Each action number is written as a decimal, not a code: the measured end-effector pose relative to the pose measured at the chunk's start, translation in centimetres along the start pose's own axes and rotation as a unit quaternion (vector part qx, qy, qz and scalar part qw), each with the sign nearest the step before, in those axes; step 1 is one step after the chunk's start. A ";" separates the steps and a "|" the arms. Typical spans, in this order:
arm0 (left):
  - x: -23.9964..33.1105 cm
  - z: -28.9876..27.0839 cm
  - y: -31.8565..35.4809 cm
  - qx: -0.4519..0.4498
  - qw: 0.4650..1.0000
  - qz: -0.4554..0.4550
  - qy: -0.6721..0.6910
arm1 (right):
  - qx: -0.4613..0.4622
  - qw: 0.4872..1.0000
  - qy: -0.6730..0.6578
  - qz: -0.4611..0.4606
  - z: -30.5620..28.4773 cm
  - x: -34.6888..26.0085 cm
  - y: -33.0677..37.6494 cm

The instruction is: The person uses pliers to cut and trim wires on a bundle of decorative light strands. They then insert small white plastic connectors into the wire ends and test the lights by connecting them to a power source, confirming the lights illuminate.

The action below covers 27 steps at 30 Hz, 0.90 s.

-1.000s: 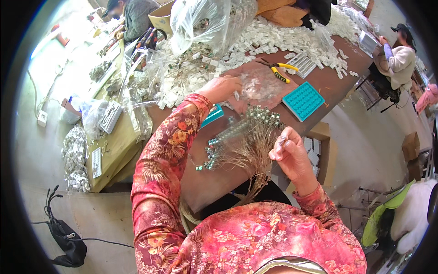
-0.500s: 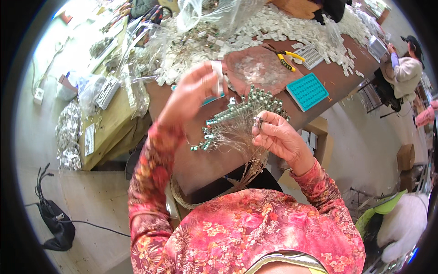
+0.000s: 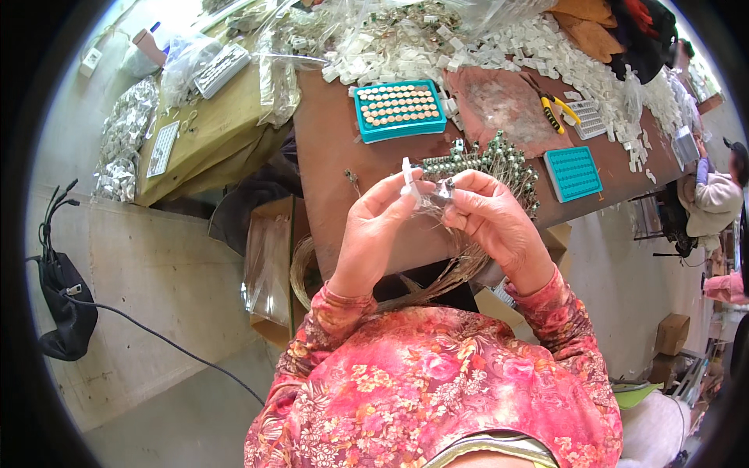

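Two hands (image 3: 371,234) (image 3: 503,226), cluttered brown tabletop (image 3: 331,148) (pale floor (image 3: 172,288)).

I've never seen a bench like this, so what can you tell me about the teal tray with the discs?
The tray is a shallow rectangle, apparently plastic, with a raised rim. Rows of round, pale copper-coloured discs fill its face. It lies flat, face up, on the brown table, beyond the hands. White pieces crowd its far side. Neither the left hand nor the right hand touches it.
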<state>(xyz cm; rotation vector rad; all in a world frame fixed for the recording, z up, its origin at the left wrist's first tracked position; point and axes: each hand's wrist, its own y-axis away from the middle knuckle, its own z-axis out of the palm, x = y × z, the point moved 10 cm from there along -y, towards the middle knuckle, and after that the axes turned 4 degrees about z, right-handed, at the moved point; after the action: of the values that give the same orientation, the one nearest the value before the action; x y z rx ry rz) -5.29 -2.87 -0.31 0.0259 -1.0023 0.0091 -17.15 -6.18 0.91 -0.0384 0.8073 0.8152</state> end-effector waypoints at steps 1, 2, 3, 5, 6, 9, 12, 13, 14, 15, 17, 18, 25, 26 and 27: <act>0.3 0.1 -0.1 -0.008 1.000 0.019 -0.014 | 0.019 1.000 0.024 0.004 -0.1 0.1 -0.1; 0.2 0.0 0.0 -0.002 1.000 0.025 -0.011 | 0.031 0.999 0.023 0.008 -0.1 0.4 -0.1; 0.1 -0.3 0.1 0.010 1.000 0.025 -0.007 | 0.049 0.998 0.026 0.015 -0.3 0.8 -0.3; -0.3 -0.7 0.3 0.034 0.999 0.023 0.012 | 0.073 0.997 0.029 0.026 -0.5 1.4 -0.4; 0.0 -0.7 0.4 0.035 0.998 0.044 0.004 | 0.062 0.997 0.032 0.023 -0.1 1.5 -0.5; 0.4 -1.3 0.7 0.059 0.995 0.074 -0.022 | 0.061 0.997 0.042 0.028 0.1 2.2 -0.5; 0.6 -1.6 0.7 0.066 0.994 0.084 -0.015 | 0.054 0.997 0.052 0.025 0.4 2.3 -0.6; 0.6 -1.7 0.7 0.066 0.995 0.080 -0.009 | 0.047 0.997 0.056 0.024 0.5 2.4 -0.7; 0.7 -1.7 0.7 0.066 0.995 0.078 -0.002 | 0.049 0.996 0.064 0.025 0.6 2.5 -0.7; 0.8 -1.6 0.7 0.066 0.995 0.078 -0.004 | 0.049 0.995 0.081 0.014 0.7 2.3 -0.7; 1.0 -1.6 0.7 0.065 0.995 0.081 -0.004 | 0.073 0.989 0.127 -0.001 0.6 2.1 -0.7; 1.1 -1.5 0.7 0.065 0.995 0.082 -0.006 | 0.081 0.986 0.147 -0.015 0.7 1.8 -0.6; 1.0 -1.5 0.6 0.042 0.998 0.050 -0.025 | 0.082 0.956 0.278 -0.053 1.5 -0.1 -0.1; 0.8 -1.4 0.6 0.035 0.998 0.040 -0.016 | 0.063 0.959 0.274 -0.047 1.7 -0.2 -0.2; 0.8 -1.3 0.6 0.028 0.999 0.038 -0.008 | 0.059 0.962 0.263 -0.031 1.6 0.0 -0.2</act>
<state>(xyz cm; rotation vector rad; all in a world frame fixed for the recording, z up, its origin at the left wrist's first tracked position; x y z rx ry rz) -3.76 -2.22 -0.34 0.0400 -1.0192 0.1064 -16.05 -5.79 2.00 -0.1792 1.3500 0.7020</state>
